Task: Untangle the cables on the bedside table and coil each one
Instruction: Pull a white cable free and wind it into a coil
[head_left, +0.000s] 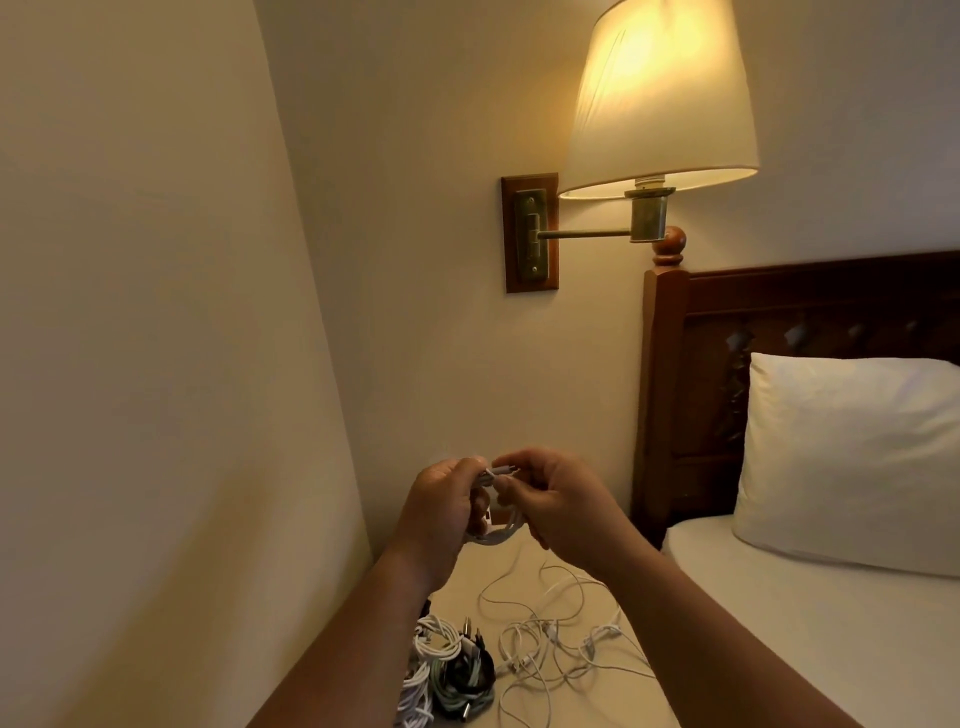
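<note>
Two bare hands on bare forearms.
The left hand (441, 501) and the right hand (558, 501) are uncovered, with their backs and knuckles in view. Behind each hand the wrist runs straight into bare arm. The left forearm (363, 639) and the right forearm (701, 623) show as plain skin down to the bottom edge of the view, the right one appearing broader there.

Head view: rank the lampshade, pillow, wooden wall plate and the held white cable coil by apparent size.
1 and 2: the pillow and lampshade look alike in size, and the pillow is cut off at the frame edge, so they are unranked.
3: the wooden wall plate.
4: the white cable coil, partly hidden.
</note>
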